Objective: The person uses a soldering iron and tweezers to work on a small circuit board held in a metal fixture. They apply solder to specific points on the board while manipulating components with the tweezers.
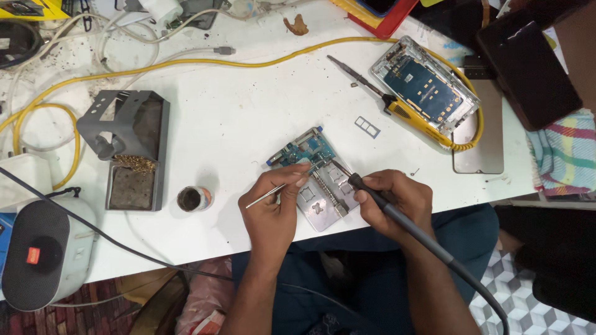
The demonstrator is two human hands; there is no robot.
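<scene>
Head camera is showing both hands working at the near edge of a white tabletop (236, 124). Left hand (273, 205) is pinching a pair of thin silver metal tweezers (268, 195) between thumb and forefinger, the remaining fingers curling under; the tweezer tips are reaching up-right toward a small blue-green circuit board (302, 152), though actual contact cannot be told. That board is sitting clamped in a flat silver metal holding fixture (320, 208), lying directly under and between both sets of fingertips. Right hand (394, 201) is closing pen-fashion around the dark grey handle of a soldering iron (372, 195), fingers pressed together, its tip angling up-left onto the board just beyond the fingers. Grey cable is trailing down-right along the right forearm. Both wrists are resting low, forearms rising from the bottom edge. Well left of the left fingers, a small round open tin (194, 199) is standing. Well beyond the right fingers, an opened silver phone chassis (427, 87) is lying.
</scene>
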